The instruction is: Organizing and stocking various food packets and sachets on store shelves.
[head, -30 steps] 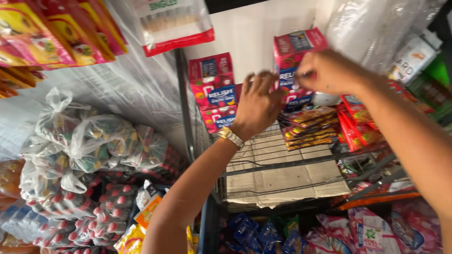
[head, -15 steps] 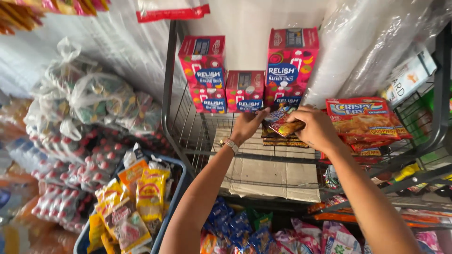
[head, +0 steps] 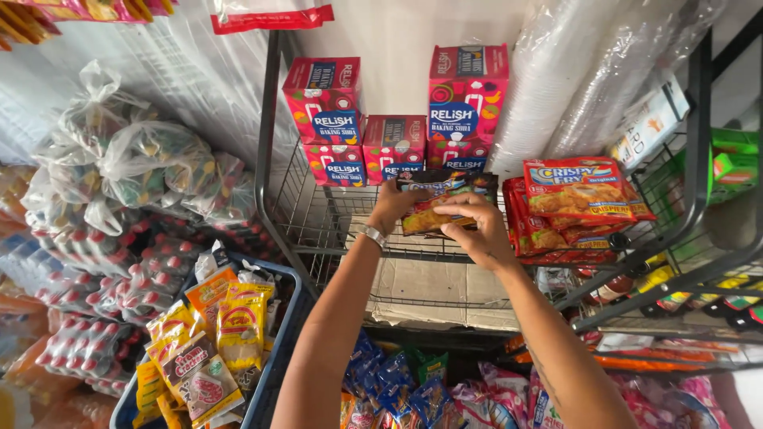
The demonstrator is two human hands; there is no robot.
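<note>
Both of my hands hold a stack of dark and orange flat packets [head: 445,199] over a wire shelf [head: 318,214]. My left hand [head: 393,205], with a watch on its wrist, grips the stack's left edge. My right hand [head: 473,226] lies over its front right part, fingers curled on it. Red boxes [head: 397,119] are stacked against the white back wall just behind the packets. A pile of red and yellow packets [head: 576,206] lies to the right of my right hand.
Cardboard [head: 433,290] lines the shelf under my hands. A blue crate [head: 274,349] of yellow sachets stands lower left. Clear bags of goods [head: 135,167] and wrapped bottle packs [head: 103,286] fill the left. Plastic-wrapped cup stacks [head: 572,79] lean upper right. Colourful snack packs [head: 413,393] lie below.
My hands came down from the red boxes to the shelf level and closed on the stack of dark packets. The view tilted down and moved closer.
</note>
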